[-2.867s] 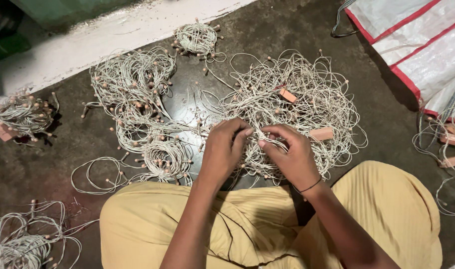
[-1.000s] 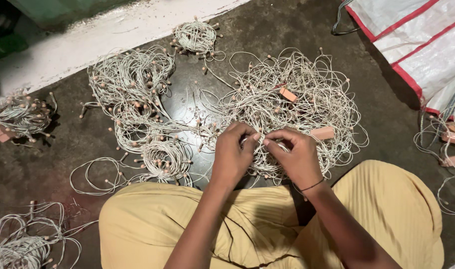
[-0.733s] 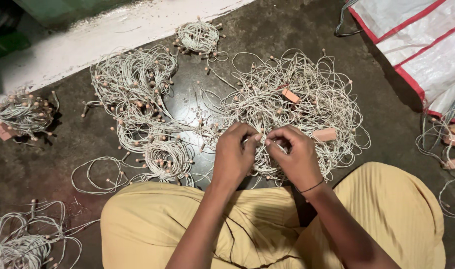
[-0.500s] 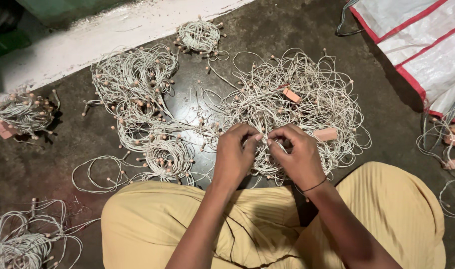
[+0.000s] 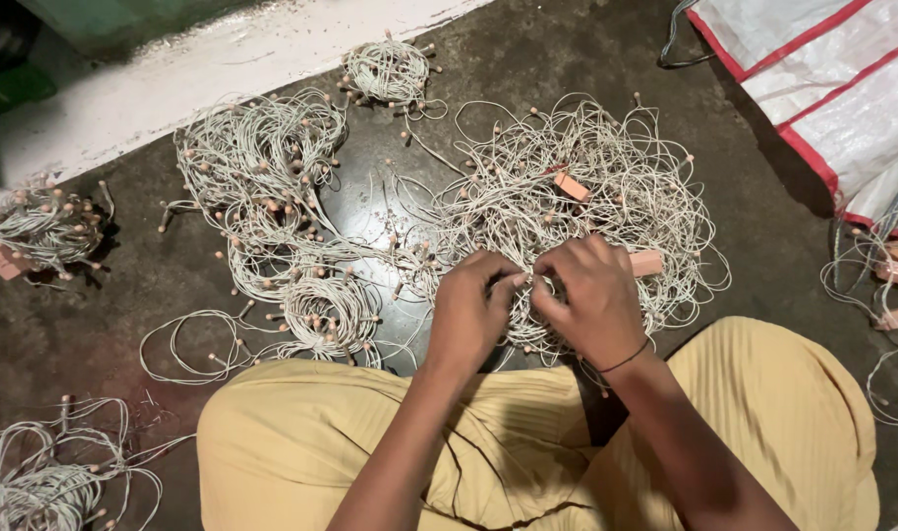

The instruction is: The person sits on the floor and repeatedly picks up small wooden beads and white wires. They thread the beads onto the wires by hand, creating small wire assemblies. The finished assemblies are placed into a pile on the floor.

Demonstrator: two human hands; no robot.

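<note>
Head view: left hand (image 5: 471, 320) & right hand (image 5: 591, 300) meet w/ fingers pinching a strand of the tangled wire pile (image 5: 577, 192) on the floor (image 5: 763, 226), just above yellow-clad knees. Coiled bundle (image 5: 321, 310) lies left.

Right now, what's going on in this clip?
A person sits cross-legged on a dark floor, both hands working at the near edge of a big tangled pile of thin grey wire strings with small bulbs. The left hand and right hand pinch strands close together between the fingertips. Neater coiled bundles lie to the left, a small coil sits near the white ledge, and a white sack with red edging lies at upper right.
</note>
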